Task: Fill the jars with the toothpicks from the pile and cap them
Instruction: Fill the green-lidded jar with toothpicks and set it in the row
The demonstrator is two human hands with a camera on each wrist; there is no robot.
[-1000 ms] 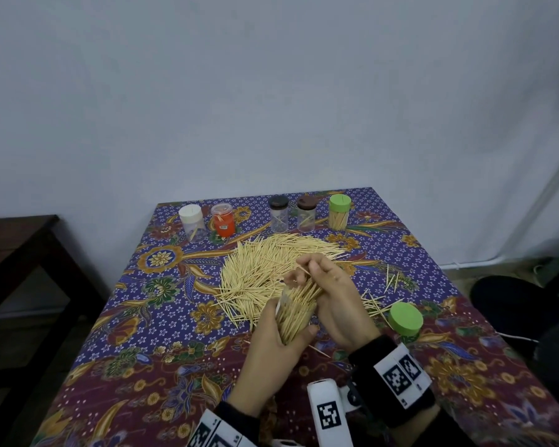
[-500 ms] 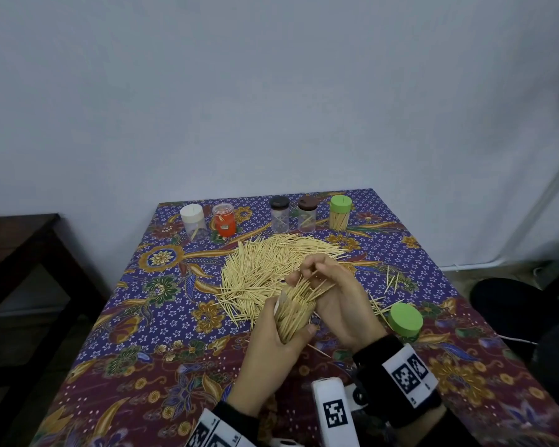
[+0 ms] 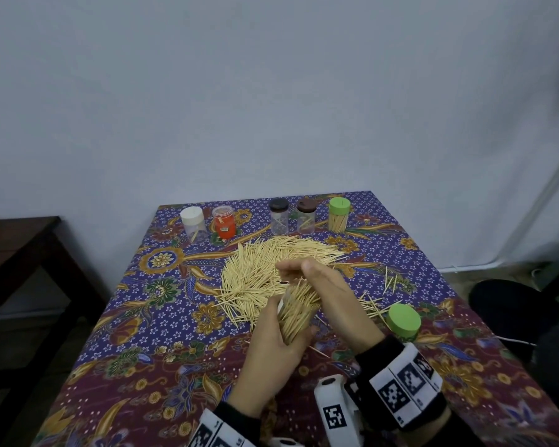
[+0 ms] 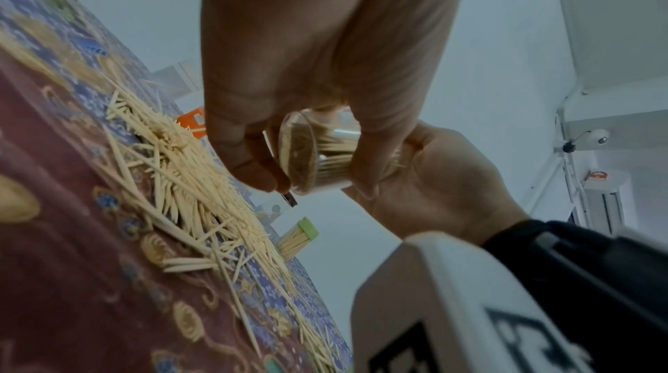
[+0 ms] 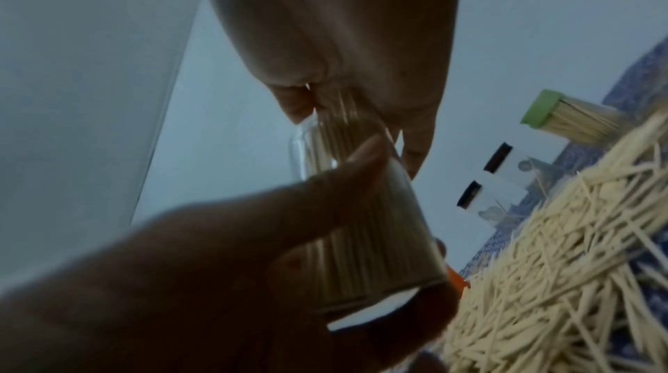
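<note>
My left hand (image 3: 279,345) grips a clear jar (image 3: 296,317), tilted and packed with toothpicks, just above the table's near middle. My right hand (image 3: 304,277) sits over the jar's mouth, its fingers pinching the toothpicks that stick out. In the left wrist view the jar (image 4: 318,159) lies between my left hand's thumb and fingers. The right wrist view shows the jar (image 5: 361,222) with my right hand's fingertips (image 5: 296,105) at its mouth. The toothpick pile (image 3: 265,262) spreads behind the hands. A loose green cap (image 3: 404,321) lies to the right.
Along the table's far edge stand several jars: white-capped (image 3: 192,221), orange (image 3: 223,222), black-capped (image 3: 279,216), brown-capped (image 3: 306,216), and a green-capped one full of toothpicks (image 3: 339,214). Stray toothpicks (image 3: 389,280) lie to the right. A dark side table (image 3: 17,250) stands at left.
My right hand has moved down closer onto the jar's mouth, gathering the fanned toothpick ends. The left hand keeps the jar in nearly the same place.
</note>
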